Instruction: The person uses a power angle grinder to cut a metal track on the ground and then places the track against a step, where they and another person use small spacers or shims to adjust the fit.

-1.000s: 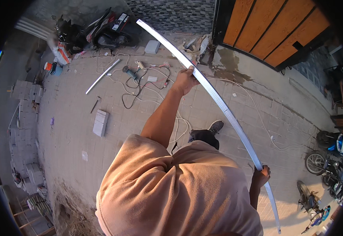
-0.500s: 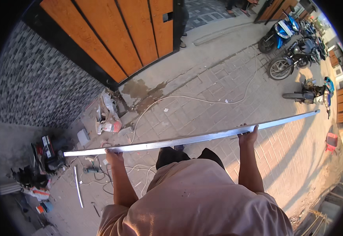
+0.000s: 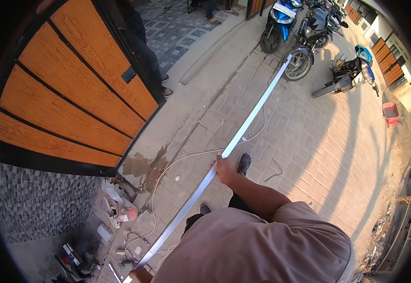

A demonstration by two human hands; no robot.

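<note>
Right grip (image 3: pixel 223 169): my fingers are wrapped round a long metal strip (image 3: pixel 200 187), pale and ridged along part of its face. Left grip (image 3: pixel 141 275): also closed on the strip, near its lower end (I am partly cut off there by the lower edge, so finger detail is poor). The strip slants from my left grip up through the right one and on well beyond it; its far end overlaps the front wheel of a dark motorcycle (image 3: pixel 300 61) in my view, contact cannot be told. A blue scooter (image 3: pixel 281 20) stands beside that motorcycle. Just right of my right grip, one dark shoe (image 3: pixel 244 163) rests on the paving (image 3: pixel 285 146). A pale hose (image 3: pixel 167 166) runs across the ground left of the right grip and passes below the strip just beyond it. Farther left lies a wood-panelled gate (image 3: pixel 83 92) with a dark frame. Up from my left grip, slightly leftward, a crumpled sack (image 3: pixel 116 203) lies on the ground. Far right of both grips: red wheelbarrow (image 3: pixel 390 111).
</note>
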